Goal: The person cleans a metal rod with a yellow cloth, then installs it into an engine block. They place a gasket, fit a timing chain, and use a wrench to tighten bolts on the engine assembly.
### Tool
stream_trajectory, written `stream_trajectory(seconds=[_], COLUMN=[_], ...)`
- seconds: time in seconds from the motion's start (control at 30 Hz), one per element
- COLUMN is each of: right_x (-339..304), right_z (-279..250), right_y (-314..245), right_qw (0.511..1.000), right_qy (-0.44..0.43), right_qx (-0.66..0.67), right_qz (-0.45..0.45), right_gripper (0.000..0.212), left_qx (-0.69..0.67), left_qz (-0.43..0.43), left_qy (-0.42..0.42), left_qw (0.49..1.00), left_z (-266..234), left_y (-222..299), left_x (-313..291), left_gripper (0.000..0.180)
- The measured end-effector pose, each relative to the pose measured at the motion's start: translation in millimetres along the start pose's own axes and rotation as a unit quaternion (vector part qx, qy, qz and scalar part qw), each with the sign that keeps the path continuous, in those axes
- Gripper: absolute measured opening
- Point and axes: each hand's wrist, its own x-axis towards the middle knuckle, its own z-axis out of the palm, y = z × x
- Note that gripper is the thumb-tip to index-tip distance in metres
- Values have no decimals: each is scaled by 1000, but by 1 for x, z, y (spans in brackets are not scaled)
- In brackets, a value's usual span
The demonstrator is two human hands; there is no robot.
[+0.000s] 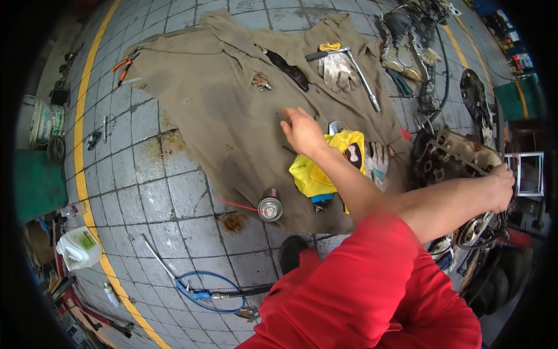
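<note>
Big olive cloth [232, 110] spread over the tiled floor [145, 192], that's our landmark. Off its right edge sits the engine block [459, 160], right hand [501, 185] clamped on its far side. Left hand [300, 131] hovers over the cloth's middle, fingers loose, grasping nothing. Looks like a tool search; next it needs a pick among the ratchet wrench [360, 72] at the cloth's top and small bits nearby.
</note>
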Motion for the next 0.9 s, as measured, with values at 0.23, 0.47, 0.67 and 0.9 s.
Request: stream_trajectory(seconds=[0.23, 0.47, 0.67, 0.9], right_x=[62, 90, 105, 118], right_z=[35, 69, 84, 84], right_y=[-14, 6, 10, 29], right_qw=[998, 998, 998, 996], right_qy=[-50, -2, 26, 64], right_qx=[-33, -64, -62, -54], right_qz=[5, 0, 5, 43], right_gripper=[47, 44, 28, 17], left_qx=[-9, -32, -30, -35], left_qz=[9, -1, 1, 8], left_qy=[-39, -26, -18, -14], left_qw=[999, 999, 999, 999], left_z=[12, 28, 23, 29], left_y=[4, 30, 19, 26], left_x=[14, 39, 26, 33], left_gripper=[79, 101, 97, 93])
